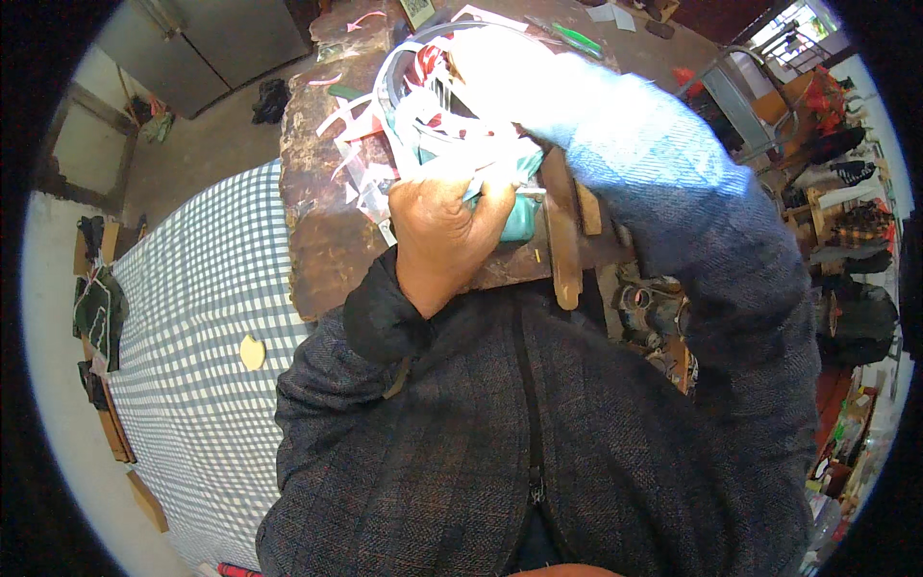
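My left hand [444, 229] is closed, thumb up, around a smooth teal-green piece [519, 219] whose kind I cannot make out. Pale and light-teal material shows just beyond its knuckles. My right arm [673, 163] reaches across from the right, its sleeve washed out by strong light. At its end, my right hand [495, 77] lies over a round container [385, 85], so overexposed that its fingers do not show. Red, white and pale strips [431, 65] fill the container, and more scraps [361, 130] lie along its left side.
A worn brown wooden table [317, 231] carries all this. Two wooden bars [562, 236] stick out at its near right edge. Further back lies a green tool [577, 38]. Checked cloth [212, 288] with a yellow round piece [252, 352] spreads left. A metal-framed chair [735, 106] stands right.
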### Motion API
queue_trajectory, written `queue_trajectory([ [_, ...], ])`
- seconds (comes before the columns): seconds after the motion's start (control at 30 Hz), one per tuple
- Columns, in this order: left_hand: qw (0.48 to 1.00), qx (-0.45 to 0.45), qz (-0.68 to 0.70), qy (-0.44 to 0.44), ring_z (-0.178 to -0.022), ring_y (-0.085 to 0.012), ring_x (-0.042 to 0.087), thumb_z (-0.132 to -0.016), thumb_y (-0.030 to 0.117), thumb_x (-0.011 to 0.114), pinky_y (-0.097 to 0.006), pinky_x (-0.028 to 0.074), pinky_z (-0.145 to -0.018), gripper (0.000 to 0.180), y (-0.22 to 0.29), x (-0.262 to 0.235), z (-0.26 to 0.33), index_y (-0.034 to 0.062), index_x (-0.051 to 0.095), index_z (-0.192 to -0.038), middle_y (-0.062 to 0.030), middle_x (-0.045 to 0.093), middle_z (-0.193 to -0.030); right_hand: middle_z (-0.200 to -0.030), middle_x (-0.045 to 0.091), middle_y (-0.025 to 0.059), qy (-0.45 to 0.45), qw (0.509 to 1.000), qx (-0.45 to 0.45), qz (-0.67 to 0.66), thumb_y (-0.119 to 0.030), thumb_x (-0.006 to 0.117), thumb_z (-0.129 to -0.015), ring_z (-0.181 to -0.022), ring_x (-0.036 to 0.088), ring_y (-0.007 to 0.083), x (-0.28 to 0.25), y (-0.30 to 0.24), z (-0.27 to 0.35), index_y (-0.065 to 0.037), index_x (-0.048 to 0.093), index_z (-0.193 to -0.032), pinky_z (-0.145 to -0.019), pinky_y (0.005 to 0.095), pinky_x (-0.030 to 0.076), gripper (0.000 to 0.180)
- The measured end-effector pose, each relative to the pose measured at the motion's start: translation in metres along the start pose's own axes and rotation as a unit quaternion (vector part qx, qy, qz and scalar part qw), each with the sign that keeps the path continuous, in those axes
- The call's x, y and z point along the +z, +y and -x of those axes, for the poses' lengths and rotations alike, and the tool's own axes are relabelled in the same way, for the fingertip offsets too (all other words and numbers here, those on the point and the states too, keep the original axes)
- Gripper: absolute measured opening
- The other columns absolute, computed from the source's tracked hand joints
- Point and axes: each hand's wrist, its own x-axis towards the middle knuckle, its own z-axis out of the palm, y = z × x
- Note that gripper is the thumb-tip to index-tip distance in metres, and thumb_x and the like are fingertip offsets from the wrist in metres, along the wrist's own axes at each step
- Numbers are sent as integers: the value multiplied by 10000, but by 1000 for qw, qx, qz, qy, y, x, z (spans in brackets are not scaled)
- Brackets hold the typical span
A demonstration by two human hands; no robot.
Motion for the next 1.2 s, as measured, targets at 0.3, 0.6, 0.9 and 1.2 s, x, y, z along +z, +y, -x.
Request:
queue_trajectory([
  [0.3,986,23,-92,-140,-689,-160,704,-908,42,683,-299,542,-656,143,12,-31,-33,-5,755,-1021,-97,761,-818,-1083,720,147,60,995,-73,11,-264,550,-1034,-960,702,279,27,22,-4,-42,707,-1177,-932,392,556,307],
  [0.6,957,69,-181,-215,-719,-358,664,-880,155,733,-432,519,-685,218,7,-35,-22,31,742,-1059,-177,704,-815,-1089,726,120,11,963,-268,34,-233,573,-991,-986,685,257,-44,31,25,-66,718,-1122,-968,380,528,257],
  [0.9,976,41,-104,-187,-679,-359,640,-871,161,734,-427,505,-651,188,11,-35,-29,7,726,-979,-184,658,-754,-1146,692,152,161,945,-215,185,-292,598,-1028,-1060,656,282,8,40,21,-24,679,-1241,-1015,407,519,352],
  [1.2,971,53,-109,-205,-630,-376,622,-859,152,733,-433,503,-635,199,7,-38,-29,-11,727,-972,-206,646,-723,-1151,701,153,-44,990,-39,131,-350,589,-1035,-1060,654,286,-16,20,11,-48,693,-1226,-978,420,517,372],
])
